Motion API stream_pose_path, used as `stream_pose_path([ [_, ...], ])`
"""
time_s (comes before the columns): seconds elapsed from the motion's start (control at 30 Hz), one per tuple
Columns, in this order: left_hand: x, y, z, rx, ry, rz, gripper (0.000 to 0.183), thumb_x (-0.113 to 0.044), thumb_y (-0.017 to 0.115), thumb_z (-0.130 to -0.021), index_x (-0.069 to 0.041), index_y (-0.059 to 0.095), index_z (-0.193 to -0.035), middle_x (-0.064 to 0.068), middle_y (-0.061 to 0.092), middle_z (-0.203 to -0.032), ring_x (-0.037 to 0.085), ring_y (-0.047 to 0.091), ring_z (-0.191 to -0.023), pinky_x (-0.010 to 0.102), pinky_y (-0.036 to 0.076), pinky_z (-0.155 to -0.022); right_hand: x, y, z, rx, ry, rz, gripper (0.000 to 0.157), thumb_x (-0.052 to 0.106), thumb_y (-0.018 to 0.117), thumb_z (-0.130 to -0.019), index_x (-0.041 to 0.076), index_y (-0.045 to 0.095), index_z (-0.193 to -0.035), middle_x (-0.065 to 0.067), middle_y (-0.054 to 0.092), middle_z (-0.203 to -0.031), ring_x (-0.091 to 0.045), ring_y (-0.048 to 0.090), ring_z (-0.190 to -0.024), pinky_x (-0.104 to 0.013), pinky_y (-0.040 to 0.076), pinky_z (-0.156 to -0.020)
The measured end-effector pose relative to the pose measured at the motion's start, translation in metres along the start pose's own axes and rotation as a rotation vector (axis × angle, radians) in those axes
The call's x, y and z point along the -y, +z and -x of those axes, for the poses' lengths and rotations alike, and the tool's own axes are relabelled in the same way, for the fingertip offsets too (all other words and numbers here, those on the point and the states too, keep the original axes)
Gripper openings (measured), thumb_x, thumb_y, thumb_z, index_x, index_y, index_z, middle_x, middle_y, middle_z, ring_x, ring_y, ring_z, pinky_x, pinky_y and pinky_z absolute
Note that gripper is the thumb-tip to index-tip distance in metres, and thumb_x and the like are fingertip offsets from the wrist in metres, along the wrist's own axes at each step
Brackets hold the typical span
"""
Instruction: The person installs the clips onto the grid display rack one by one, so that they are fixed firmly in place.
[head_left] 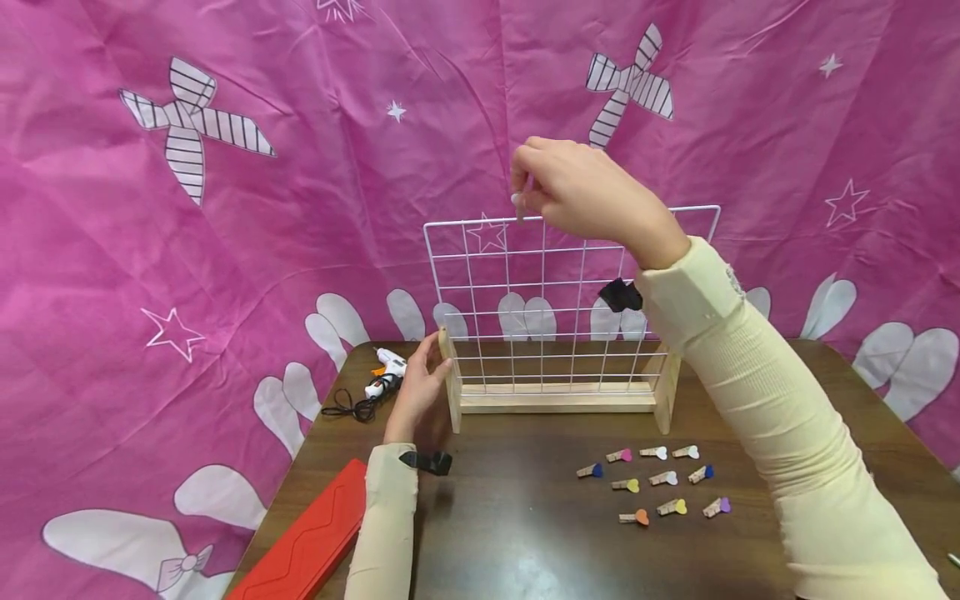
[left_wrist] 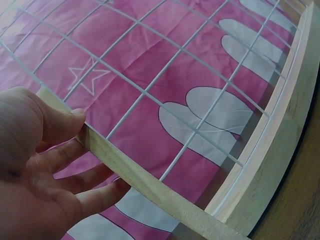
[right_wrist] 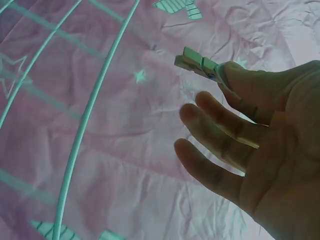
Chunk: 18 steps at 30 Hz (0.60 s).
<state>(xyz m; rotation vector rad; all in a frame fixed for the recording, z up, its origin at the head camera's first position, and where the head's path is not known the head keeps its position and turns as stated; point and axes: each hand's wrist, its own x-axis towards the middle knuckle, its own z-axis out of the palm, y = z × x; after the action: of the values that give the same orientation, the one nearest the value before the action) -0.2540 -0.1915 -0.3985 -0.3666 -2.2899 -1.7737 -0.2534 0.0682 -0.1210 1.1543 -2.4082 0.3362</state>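
A white wire grid [head_left: 543, 287] stands upright in a pale wooden stand [head_left: 555, 407]. My left hand [head_left: 420, 385] holds the stand's left upright; in the left wrist view the thumb lies on one side of the wooden post [left_wrist: 145, 182] and the fingers on the other. Above the grid's top wire, my right hand [head_left: 581, 190] pinches a small wooden clothespin [right_wrist: 197, 64] with a whitish piece at the thumb end. In the right wrist view, this clothespin is apart from the wire, and the other fingers are spread loosely.
Several clothespins with coloured hearts [head_left: 663, 478] lie on the brown table [head_left: 517, 533] in front of the stand. A white glue gun [head_left: 390, 363] with a black cord sits at the left, behind a red box-like object [head_left: 307, 533]. Pink cloth [head_left: 225, 267] hangs behind.
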Motion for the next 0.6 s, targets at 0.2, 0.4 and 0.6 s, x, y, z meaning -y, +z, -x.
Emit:
stream_pose_path([
  [0.2,0.007,0.000,-0.001,-0.017,0.002,-0.018,0.049,0.010,0.051,-0.088,0.009,0.035,-0.135,0.032,0.047,-0.127,0.041,0.045,-0.118,0.051,0.039,-0.098,0.011,0.009,-0.030,-0.012,0.034,-0.014,0.014,0.001,0.048,-0.083,0.011,0.058,-0.086,0.001,0.050,-0.091,-0.016,0.050,-0.080,-0.032,0.041,-0.064],
  [0.4,0.030,0.001,-0.008,-0.047,-0.015,-0.016,0.050,0.006,0.053,-0.089,0.002,0.038,-0.137,0.025,0.048,-0.130,0.035,0.046,-0.120,0.046,0.036,-0.102,0.015,0.025,-0.057,-0.016,0.056,-0.035,0.019,-0.003,0.045,-0.077,0.010,0.058,-0.081,0.000,0.051,-0.093,-0.017,0.050,-0.081,-0.033,0.042,-0.064],
  [0.6,0.031,0.003,-0.008,-0.059,0.002,-0.039,0.050,0.007,0.054,-0.088,0.002,0.039,-0.135,0.025,0.049,-0.129,0.035,0.047,-0.119,0.045,0.038,-0.101,0.019,0.042,-0.077,0.011,0.085,-0.042,0.018,0.000,0.047,-0.078,0.013,0.060,-0.081,0.002,0.051,-0.096,-0.016,0.049,-0.086,-0.034,0.043,-0.065],
])
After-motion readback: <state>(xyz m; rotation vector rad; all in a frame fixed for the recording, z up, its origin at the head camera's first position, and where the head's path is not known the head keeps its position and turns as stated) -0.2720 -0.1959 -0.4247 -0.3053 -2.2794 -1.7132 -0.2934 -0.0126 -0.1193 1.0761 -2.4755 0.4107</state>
